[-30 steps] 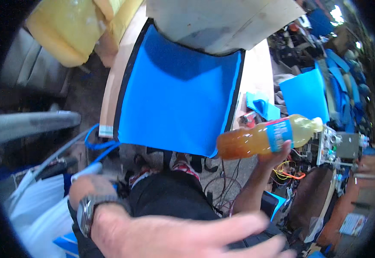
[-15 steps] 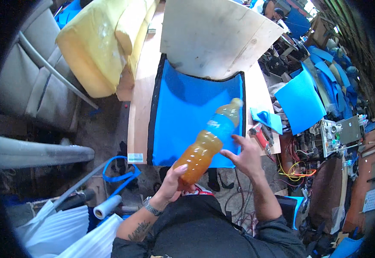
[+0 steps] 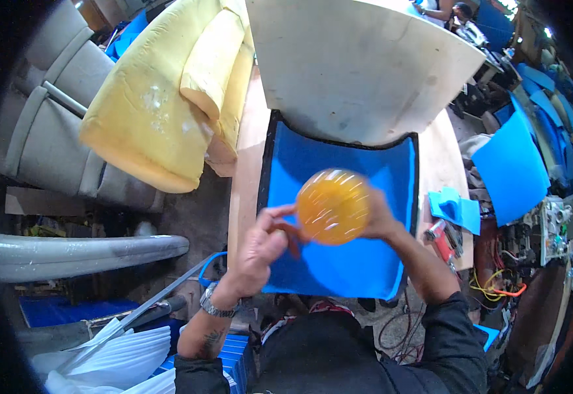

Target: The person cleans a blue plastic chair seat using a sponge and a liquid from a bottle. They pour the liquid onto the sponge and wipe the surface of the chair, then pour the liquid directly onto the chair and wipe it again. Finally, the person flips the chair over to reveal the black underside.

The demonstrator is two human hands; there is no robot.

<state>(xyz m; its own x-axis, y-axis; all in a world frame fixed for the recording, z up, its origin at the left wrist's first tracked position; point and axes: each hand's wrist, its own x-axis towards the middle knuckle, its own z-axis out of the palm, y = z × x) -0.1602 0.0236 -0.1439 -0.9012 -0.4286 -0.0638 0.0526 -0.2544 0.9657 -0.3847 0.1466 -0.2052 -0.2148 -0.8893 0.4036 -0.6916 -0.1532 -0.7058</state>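
A clear plastic bottle (image 3: pixel 334 207) of orange liquid is tipped so that its round base faces me, hiding its neck and label. My right hand (image 3: pixel 380 215) is closed round its right side, with most of the fingers hidden behind it. At the bottle's left, my left hand (image 3: pixel 260 246) has its fingers stretched apart, the tips at or very near the bottle; I cannot tell if they touch. Beneath lies a blue padded panel (image 3: pixel 293 262) with black edging, on a light wooden table (image 3: pixel 244 177).
A pale curved board (image 3: pixel 365 72) stands behind the panel. Yellow foam seat padding (image 3: pixel 145 118) is at the far left, with a grey padded bar (image 3: pixel 89 255) nearer. Right of the panel are blue foam scraps (image 3: pixel 456 209) and a red hand tool (image 3: pixel 440 241). A person works far off at the top right.
The bottle has passed from my left hand to my right and turned from lying slantwise to base toward me. My left hand has let go and opened. The whole view has shifted.
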